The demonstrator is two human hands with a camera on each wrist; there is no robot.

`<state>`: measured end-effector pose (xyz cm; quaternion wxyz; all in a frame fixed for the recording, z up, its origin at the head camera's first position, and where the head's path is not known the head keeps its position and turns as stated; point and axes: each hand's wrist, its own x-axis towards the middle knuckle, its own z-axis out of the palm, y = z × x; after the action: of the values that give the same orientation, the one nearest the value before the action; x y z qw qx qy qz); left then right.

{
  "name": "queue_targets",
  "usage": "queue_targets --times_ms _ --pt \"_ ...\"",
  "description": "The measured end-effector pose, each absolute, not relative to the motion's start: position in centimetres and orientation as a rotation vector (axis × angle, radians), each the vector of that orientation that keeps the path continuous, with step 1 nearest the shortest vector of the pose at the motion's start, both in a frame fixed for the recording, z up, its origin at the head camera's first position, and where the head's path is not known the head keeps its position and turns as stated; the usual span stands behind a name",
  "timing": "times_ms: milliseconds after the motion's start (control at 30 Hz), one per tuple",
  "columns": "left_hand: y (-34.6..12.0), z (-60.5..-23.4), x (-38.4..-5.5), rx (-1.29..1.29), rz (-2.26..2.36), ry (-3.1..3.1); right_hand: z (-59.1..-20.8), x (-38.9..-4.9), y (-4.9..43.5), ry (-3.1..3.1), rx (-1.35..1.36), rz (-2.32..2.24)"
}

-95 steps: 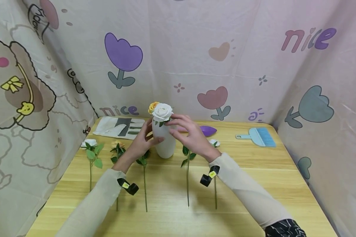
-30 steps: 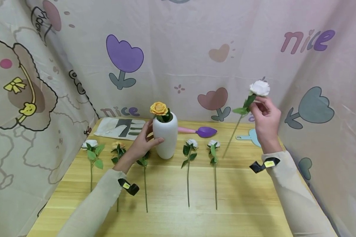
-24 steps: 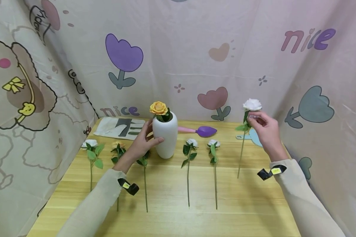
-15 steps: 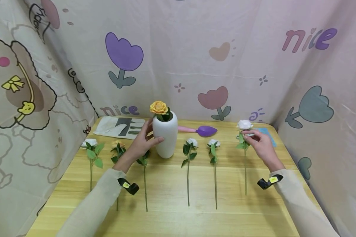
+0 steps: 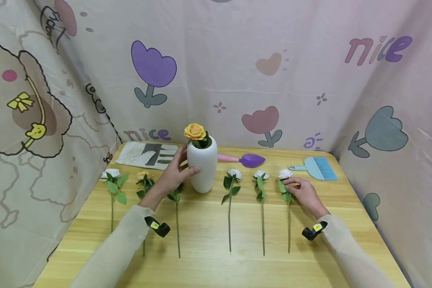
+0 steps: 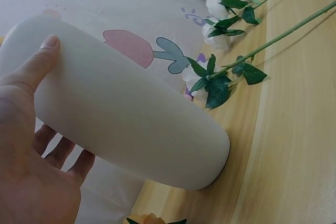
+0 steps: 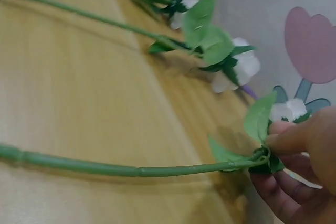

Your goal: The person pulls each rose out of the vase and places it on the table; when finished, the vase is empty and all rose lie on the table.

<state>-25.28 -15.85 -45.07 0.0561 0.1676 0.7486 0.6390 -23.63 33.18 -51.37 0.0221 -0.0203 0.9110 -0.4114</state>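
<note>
My left hand (image 5: pixel 171 176) grips the side of a white vase (image 5: pixel 203 170), thumb across the front and fingers behind it. The vase stands upright, and a yellow rose (image 5: pixel 195 131) leans out of its mouth. To the right, my right hand (image 5: pixel 304 194) pinches a white rose (image 5: pixel 285 173) just below its bloom. The rose lies along the tabletop, its stem (image 7: pixel 131 171) stretching toward the near edge. Beside it lie two more white roses, one in the middle (image 5: pixel 261 175) and one nearer the vase (image 5: pixel 235 173).
Left of the vase lie a white rose (image 5: pixel 110 173), a yellow rose (image 5: pixel 144 176) and a stem (image 5: pixel 178 228) whose bloom my left hand hides. Along the back are white-and-grey gloves (image 5: pixel 144 155), a purple trowel (image 5: pixel 252 160) with a pink handle, and a blue brush (image 5: pixel 318 168). Printed curtains surround the table.
The white rose has come out of the vase, swung right, and been lowered to the tabletop beside the other two by my right hand. My left hand has stayed on the vase.
</note>
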Motion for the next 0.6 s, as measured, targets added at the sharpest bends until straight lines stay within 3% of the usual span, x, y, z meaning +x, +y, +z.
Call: queue_targets --times_ms 600 --pt "-15.8 -45.1 -25.3 0.513 1.935 2.285 -51.7 -22.4 32.5 2.977 -0.06 -1.195"
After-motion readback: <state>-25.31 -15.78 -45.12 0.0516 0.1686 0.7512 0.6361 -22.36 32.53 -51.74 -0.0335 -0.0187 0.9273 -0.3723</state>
